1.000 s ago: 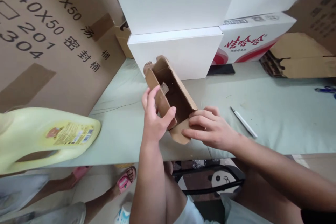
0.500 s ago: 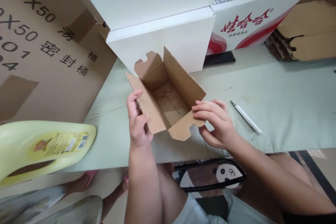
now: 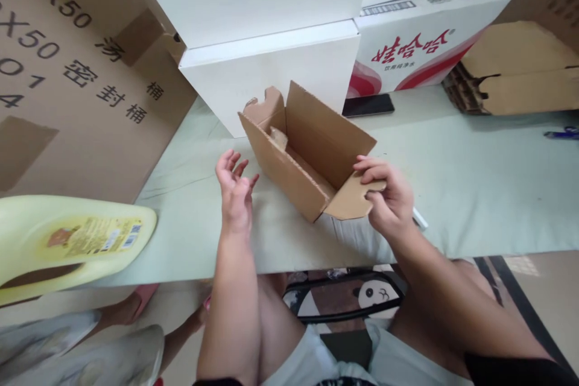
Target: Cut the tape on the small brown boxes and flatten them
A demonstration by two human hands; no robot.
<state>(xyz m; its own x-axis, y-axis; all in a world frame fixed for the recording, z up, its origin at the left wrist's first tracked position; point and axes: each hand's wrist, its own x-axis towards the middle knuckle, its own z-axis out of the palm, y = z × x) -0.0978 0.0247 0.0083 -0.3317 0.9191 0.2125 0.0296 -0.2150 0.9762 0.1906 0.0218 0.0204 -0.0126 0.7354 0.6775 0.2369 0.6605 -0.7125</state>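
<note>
A small brown cardboard box (image 3: 284, 166) stands tilted in front of me with its top open and its flaps up. My right hand (image 3: 391, 199) pinches the notched end flap at the box's near right corner, thumb below and fingers above. To the left of the box, my left hand (image 3: 236, 193) is off the cardboard, its fingers apart and half curled, with nothing in them. Part of the box's floor is hidden behind its left wall. A white pen-like tool (image 3: 420, 218) lies partly covered by my right hand.
White cartons (image 3: 271, 66) stand along the back, with a dark phone (image 3: 368, 105) before them. Flattened cardboard (image 3: 525, 66) is stacked at right. A yellow jug (image 3: 76, 247) is at left, by a large brown carton (image 3: 90, 72). Another person's legs (image 3: 117, 313) show below the table.
My left hand has let go of the box's left wall and opened. The box has turned and tipped, its left wall now upright. My right hand has closed on the end flap.
</note>
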